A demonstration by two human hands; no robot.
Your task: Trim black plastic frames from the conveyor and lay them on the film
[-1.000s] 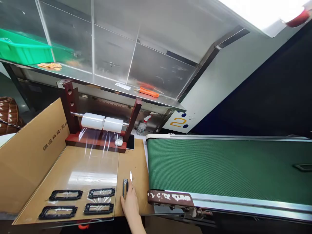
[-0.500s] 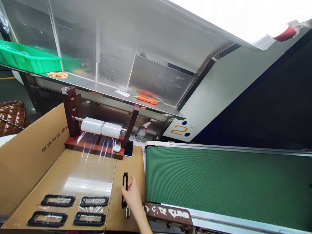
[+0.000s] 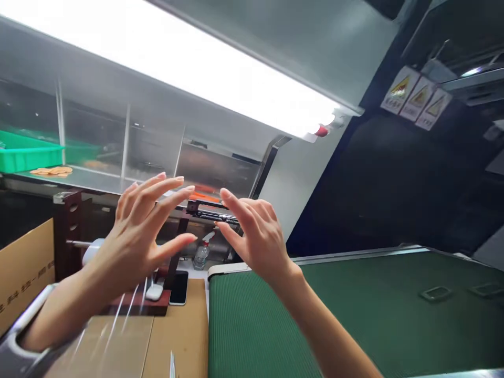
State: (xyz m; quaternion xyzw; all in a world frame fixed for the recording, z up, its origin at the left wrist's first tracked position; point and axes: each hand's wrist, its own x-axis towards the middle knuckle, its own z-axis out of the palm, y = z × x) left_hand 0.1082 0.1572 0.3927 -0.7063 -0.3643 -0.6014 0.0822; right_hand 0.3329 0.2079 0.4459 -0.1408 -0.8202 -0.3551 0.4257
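Both my hands are raised in front of me. My right hand pinches a thin black rectangular frame between thumb and forefinger and holds it level at shelf height. My left hand has its fingers stretched out and spread. Its fingertips are close to the frame's left end, and I cannot tell whether they touch it. A grey sleeve or band shows at my left wrist.
The green conveyor belt runs to the right and carries two black frames at its far end. On the left lie the cardboard sheet, the red film-roll stand, a phone, a white mouse and a spray bottle. A green bin sits on the steel shelf.
My right hand picked the black frame off the cardboard and lifted it to shelf height. My left hand came up beside it. The view tilted upward, away from the frames on the film.
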